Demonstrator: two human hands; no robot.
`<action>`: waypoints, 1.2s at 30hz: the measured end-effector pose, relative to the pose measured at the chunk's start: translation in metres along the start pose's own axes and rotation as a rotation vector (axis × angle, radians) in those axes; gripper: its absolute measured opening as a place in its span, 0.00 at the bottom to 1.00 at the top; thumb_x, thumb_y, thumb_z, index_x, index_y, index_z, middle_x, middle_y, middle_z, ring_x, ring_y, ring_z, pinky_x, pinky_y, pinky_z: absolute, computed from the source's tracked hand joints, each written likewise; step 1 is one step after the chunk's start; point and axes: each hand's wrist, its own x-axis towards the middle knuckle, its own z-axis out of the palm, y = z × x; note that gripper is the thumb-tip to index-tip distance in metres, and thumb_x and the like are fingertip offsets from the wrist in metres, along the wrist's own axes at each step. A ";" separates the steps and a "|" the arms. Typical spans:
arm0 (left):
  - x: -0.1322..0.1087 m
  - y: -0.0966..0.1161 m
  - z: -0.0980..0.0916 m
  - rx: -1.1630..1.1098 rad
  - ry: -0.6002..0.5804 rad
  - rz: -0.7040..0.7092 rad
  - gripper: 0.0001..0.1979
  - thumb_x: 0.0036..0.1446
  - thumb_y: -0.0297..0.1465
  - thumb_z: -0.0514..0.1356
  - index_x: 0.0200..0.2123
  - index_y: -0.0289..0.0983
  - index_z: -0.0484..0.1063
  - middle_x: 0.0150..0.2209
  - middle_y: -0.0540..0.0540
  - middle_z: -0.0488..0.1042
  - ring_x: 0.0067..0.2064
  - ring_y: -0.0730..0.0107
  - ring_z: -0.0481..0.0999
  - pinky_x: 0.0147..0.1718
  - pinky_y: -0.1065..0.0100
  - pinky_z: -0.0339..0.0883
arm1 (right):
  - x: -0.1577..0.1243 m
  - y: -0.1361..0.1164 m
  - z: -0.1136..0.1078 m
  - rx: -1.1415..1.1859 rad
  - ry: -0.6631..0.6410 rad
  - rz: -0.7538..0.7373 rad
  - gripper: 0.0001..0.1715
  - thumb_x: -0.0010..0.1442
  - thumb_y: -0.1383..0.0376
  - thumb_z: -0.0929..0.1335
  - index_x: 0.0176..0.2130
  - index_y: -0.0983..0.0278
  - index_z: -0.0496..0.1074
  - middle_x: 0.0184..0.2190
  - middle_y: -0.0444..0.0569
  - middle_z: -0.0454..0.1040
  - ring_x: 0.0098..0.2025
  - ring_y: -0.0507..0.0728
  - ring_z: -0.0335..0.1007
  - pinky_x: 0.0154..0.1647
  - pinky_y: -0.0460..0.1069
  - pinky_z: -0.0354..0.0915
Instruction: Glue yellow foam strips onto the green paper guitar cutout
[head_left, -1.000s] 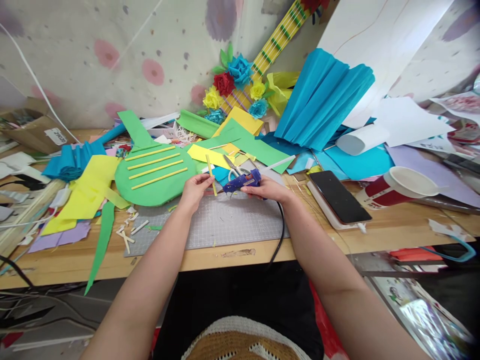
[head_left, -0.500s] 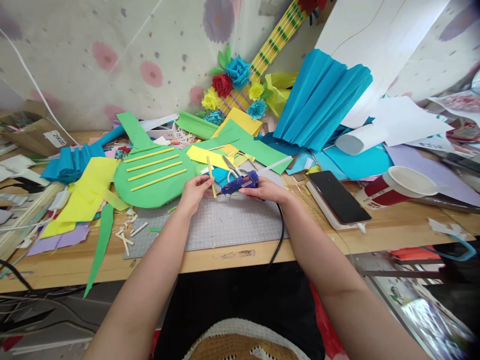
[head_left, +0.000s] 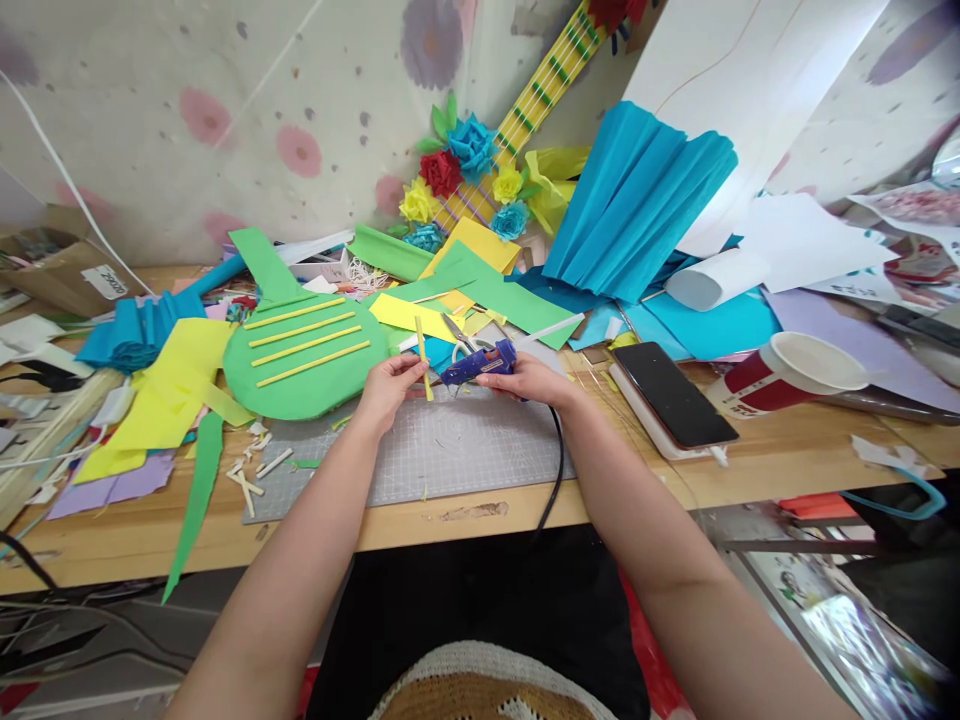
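Between the fingertips of my left hand (head_left: 393,390) is a thin yellow paper strip (head_left: 421,352), held nearly upright. My right hand (head_left: 523,380) grips a blue hot glue gun (head_left: 480,362), its nozzle pointing left, close to the strip's lower end. A white glue stick (head_left: 553,328) sticks out of the gun's back, and a black cord (head_left: 558,470) runs down from it. Scissors (head_left: 459,335) lie just behind the gun. Left of my left hand rests a green guitar-shaped cutout (head_left: 300,390) with several yellow strips across it. A grey cutting mat (head_left: 457,460) lies beneath my hands.
A phone (head_left: 675,392) on a white block and a red-and-white paper cup (head_left: 795,372) stand to the right. Pleated blue paper (head_left: 637,205) and a flower-covered paper guitar (head_left: 517,120) lean at the back. Yellow paper (head_left: 169,385) and white scraps (head_left: 244,480) lie left.
The camera view has shifted slightly. My left hand still holds the strip beside the glue gun; the strip's lower end sits marginally lower in view. Both grips are unchanged.
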 end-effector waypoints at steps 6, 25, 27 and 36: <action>-0.001 0.002 0.001 0.012 -0.009 -0.007 0.22 0.29 0.39 0.71 0.30 0.33 0.74 0.28 0.47 0.74 0.30 0.69 0.72 0.28 0.65 0.69 | 0.001 0.002 0.000 0.023 0.031 -0.015 0.28 0.46 0.41 0.67 0.22 0.64 0.64 0.18 0.43 0.64 0.19 0.48 0.56 0.18 0.46 0.54; -0.001 0.001 0.001 0.009 -0.018 -0.005 0.23 0.27 0.41 0.71 0.29 0.33 0.75 0.26 0.47 0.74 0.29 0.69 0.72 0.27 0.68 0.68 | -0.002 -0.001 -0.002 0.016 0.013 -0.025 0.28 0.47 0.42 0.67 0.21 0.64 0.63 0.18 0.43 0.63 0.18 0.48 0.55 0.18 0.46 0.54; -0.001 0.001 0.001 0.010 -0.016 -0.009 0.22 0.28 0.40 0.71 0.29 0.33 0.75 0.27 0.47 0.74 0.29 0.69 0.72 0.27 0.67 0.68 | -0.001 -0.002 -0.002 0.021 0.025 -0.027 0.28 0.47 0.42 0.67 0.21 0.64 0.63 0.18 0.43 0.63 0.18 0.48 0.55 0.18 0.46 0.54; -0.001 0.002 0.002 0.028 -0.020 -0.024 0.20 0.31 0.39 0.70 0.28 0.34 0.74 0.26 0.47 0.74 0.28 0.69 0.72 0.28 0.66 0.68 | -0.002 -0.003 -0.002 0.077 0.052 -0.056 0.27 0.47 0.42 0.67 0.23 0.63 0.63 0.18 0.43 0.63 0.18 0.47 0.55 0.17 0.46 0.54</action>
